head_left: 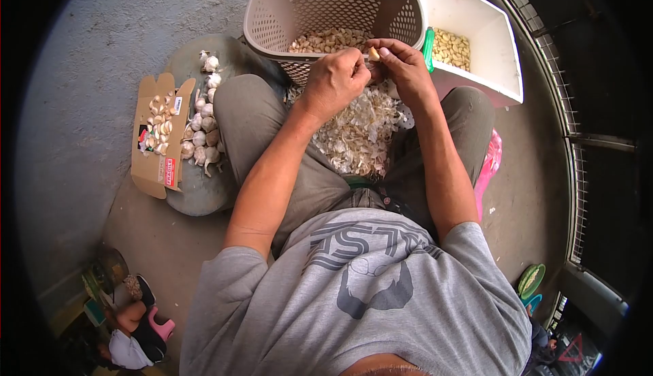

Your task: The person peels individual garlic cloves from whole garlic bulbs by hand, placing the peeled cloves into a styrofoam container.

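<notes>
My right hand [410, 73] holds a peeled-looking garlic clove [373, 55] between thumb and fingers, above the near rim of the basket. Beside it, my left hand [336, 82] is closed, its fingertips pressed together close to the clove; what they pinch is hidden. Below both hands, a heap of papery garlic skins [354, 134] lies between my knees. The brown perforated basket [255, 25] in front holds many garlic cloves [330, 40]. To its right, a white foam box [493, 49] contains pale cloves [451, 49].
Whole garlic bulbs [198, 138] lie on a round grey surface [194, 202] at left, beside an opened cardboard box [146, 172] with loose cloves [162, 124]. A pink plastic bag [488, 165] is by my right knee. Another person [132, 338] sits at lower left.
</notes>
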Action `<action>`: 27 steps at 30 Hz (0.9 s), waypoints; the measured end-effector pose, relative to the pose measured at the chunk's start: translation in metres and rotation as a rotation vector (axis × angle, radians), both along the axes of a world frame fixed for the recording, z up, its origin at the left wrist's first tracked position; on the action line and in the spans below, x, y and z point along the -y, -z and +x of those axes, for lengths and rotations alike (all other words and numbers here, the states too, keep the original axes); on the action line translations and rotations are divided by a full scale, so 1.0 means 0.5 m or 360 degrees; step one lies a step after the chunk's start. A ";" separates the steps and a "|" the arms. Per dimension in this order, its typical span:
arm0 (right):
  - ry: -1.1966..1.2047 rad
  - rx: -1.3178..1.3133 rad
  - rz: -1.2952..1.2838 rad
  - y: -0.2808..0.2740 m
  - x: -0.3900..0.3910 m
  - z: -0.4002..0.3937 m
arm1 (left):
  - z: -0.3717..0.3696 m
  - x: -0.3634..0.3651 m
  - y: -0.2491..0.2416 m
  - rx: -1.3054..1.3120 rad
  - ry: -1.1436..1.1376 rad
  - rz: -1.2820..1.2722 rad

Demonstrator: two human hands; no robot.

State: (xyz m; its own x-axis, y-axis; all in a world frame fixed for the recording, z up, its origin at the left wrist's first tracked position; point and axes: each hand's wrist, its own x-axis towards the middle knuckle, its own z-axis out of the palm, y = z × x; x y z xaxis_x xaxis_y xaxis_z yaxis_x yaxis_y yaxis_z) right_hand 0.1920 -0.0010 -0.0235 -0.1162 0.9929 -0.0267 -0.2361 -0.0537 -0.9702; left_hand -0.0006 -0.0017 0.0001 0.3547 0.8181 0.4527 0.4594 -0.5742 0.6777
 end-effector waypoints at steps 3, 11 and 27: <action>-0.0021 0.0008 -0.0001 0.006 -0.003 0.001 | 0.004 0.003 -0.003 0.0040 -0.0095 -0.0012; -0.0102 -0.0035 -0.0029 -0.009 0.006 -0.008 | 0.003 -0.010 0.017 0.0043 -0.0076 0.0060; -0.0086 -0.0425 -0.0191 -0.001 -0.001 0.000 | 0.003 0.008 -0.009 -0.0009 -0.0052 -0.0100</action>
State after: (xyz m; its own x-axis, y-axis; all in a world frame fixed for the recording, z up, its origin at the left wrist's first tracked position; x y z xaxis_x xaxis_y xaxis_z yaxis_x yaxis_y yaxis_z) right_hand 0.1919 -0.0006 -0.0230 -0.1872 0.9767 -0.1049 -0.4760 -0.1836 -0.8600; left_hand 0.0009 -0.0058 0.0048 0.3295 0.8561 0.3983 0.4812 -0.5152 0.7093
